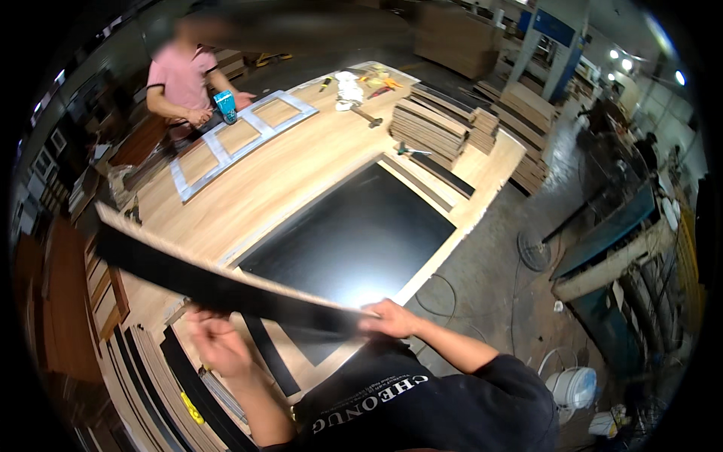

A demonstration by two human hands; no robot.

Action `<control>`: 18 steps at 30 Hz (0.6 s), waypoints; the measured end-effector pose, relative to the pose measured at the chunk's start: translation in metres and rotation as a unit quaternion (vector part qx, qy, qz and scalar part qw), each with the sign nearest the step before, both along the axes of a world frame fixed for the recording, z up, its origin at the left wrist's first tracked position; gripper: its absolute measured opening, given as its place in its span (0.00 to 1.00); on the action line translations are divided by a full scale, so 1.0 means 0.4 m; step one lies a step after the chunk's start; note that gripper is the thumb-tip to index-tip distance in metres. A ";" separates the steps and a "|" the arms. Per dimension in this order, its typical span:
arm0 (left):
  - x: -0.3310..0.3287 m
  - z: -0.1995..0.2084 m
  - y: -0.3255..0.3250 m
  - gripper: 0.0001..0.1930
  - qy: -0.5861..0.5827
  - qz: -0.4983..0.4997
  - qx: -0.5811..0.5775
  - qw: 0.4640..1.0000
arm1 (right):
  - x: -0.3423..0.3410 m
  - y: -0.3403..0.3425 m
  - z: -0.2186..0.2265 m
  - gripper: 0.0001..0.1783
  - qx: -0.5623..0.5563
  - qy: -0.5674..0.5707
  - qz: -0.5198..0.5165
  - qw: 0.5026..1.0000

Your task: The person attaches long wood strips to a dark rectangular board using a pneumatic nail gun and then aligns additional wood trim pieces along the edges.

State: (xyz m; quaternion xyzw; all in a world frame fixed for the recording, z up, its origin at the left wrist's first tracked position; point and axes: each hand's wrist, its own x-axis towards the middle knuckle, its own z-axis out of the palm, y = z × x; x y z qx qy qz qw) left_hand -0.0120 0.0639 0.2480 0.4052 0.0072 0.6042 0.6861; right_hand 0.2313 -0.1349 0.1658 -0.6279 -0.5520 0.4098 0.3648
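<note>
A long black-faced board point(218, 290) with a pale wood-coloured edge slants up in front of me, its far end raised to the left. My right hand point(393, 318) grips its near right end, thumb over the pale edge. Just below the board's lower edge is my left hand point(220, 345), its fingertips close to the black face. Motion blurs those fingers and the board hides their tips, so their grip is unclear. Beneath the board, a large glossy black panel point(361, 233) lies on the light wood worktable point(218, 226), with narrow strips along its sides.
Several long strips point(143, 377) and a yellow tool point(191, 407) lie at the near left. Stacked boards point(429, 128) and a hammer point(367, 115) are at the far right. Across the table a person in pink point(181, 83) holds a blue tool point(225, 103) beside a silvery frame point(241, 135).
</note>
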 end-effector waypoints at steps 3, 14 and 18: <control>0.102 -0.031 -0.093 0.25 0.331 -0.036 0.072 0.940 | -0.033 0.094 0.112 0.17 0.166 0.281 -0.012 0.945; 0.056 -0.033 -0.183 0.23 0.431 -0.142 0.034 0.890 | -0.082 0.189 0.235 0.25 0.350 0.451 -0.162 0.805; 0.031 -0.036 -0.182 0.25 0.406 -0.178 0.017 0.896 | -0.090 0.191 0.224 0.23 0.341 0.453 -0.210 0.796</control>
